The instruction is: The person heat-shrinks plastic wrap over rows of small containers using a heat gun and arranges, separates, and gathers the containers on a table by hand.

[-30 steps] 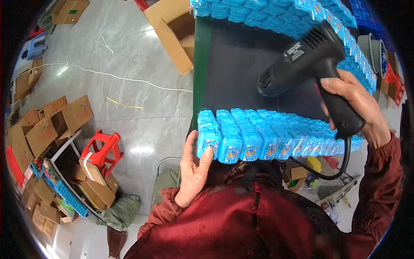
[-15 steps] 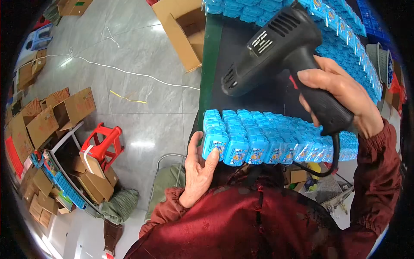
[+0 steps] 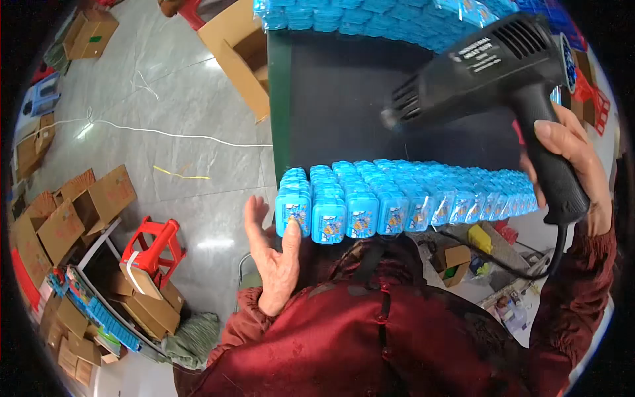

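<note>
In my right hand (image 3: 577,155) is a black industrial heat gun (image 3: 483,73), gripped by its handle. Its nozzle points left and down above the dark tabletop. A long block of small blue plastic boxes (image 3: 393,210) with cartoon labels stands along the near edge, with shiny clear film on several. My left hand (image 3: 272,271) is at the left end of this block, fingers spread and off the box's side. Its thumb tip overlaps the lower front of the end box (image 3: 293,198); whether it presses there I cannot tell. A narrow gap separates that box's stack from its neighbour.
More stacked blue boxes (image 3: 357,18) line the far side of the dark table (image 3: 337,99), which has a green edge (image 3: 280,99). An open carton (image 3: 228,40) is beyond its left side. A red stool (image 3: 155,241) and cartons stand on the floor. The gun's cord (image 3: 561,255) hangs at right.
The heat gun has moved right, away from the left end of the boxes. My left fingers have opened away from the end box's side. The camera view has shifted.
</note>
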### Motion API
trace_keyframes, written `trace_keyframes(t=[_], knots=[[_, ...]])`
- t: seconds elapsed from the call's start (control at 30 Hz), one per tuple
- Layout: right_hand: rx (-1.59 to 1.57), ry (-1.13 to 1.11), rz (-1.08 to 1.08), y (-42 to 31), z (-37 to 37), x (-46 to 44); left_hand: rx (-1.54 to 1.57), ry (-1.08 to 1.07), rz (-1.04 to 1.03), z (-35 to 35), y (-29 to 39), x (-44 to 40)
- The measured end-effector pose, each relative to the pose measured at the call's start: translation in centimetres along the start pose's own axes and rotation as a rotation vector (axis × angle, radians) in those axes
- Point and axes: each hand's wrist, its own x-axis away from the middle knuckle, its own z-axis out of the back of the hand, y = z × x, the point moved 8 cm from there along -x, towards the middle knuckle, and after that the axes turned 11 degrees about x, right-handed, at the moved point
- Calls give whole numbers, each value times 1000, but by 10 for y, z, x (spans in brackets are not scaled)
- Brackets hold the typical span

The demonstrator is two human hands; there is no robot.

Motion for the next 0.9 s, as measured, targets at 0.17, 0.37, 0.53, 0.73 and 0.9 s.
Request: trace_keyframes(t=[0.17,0.37,0.53,0.73,0.9], knots=[[-50,-356,66,-11,-53,5,6,-13,-26,2,-2,-7],[-43,-344,38,0,-52,2,70,-14,-15,1,3,-7],[-223,-521,12,-2,-72,14,7,-59,-50,1,3,-10],[-59,-350,76,9,-58,8,-9,-60,-78,-1,3,-9],[-100,-351,52,18,-26,14,-84,49,-126,5,4,-2]])
